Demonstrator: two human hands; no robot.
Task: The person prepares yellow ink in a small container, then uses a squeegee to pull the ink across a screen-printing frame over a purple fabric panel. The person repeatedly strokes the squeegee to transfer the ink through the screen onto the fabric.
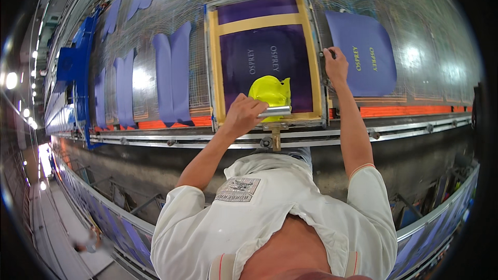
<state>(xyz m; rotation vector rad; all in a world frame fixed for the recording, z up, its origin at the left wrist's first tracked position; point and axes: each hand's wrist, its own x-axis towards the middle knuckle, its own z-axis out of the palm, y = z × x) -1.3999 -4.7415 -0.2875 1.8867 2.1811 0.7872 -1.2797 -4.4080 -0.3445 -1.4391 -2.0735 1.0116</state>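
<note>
My left hand (244,115) grips a silver squeegee (275,111) at the near end of a printing screen (211,52), on a thick mound of bright yellow-green ink (268,89). The screen has yellow taped borders and a dark purple mesh with pale lettering. My right hand (334,65) has its fingers curled at the frame's right side, on a small dark fitting partly hidden by the fingers. Just right of the frame lies a lavender cut piece (363,31) with two lines of yellow lettering. A brass-coloured bracket (276,137) sits at the frame's near edge.
The long table (425,46) carries several lavender pieces (174,72) to the left, beside a blue machine carriage (75,67). A metal rail (332,132) runs along the near edge. Behind me is another rack (119,218) with lavender pieces; a blurred figure, possibly a person, is at lower left.
</note>
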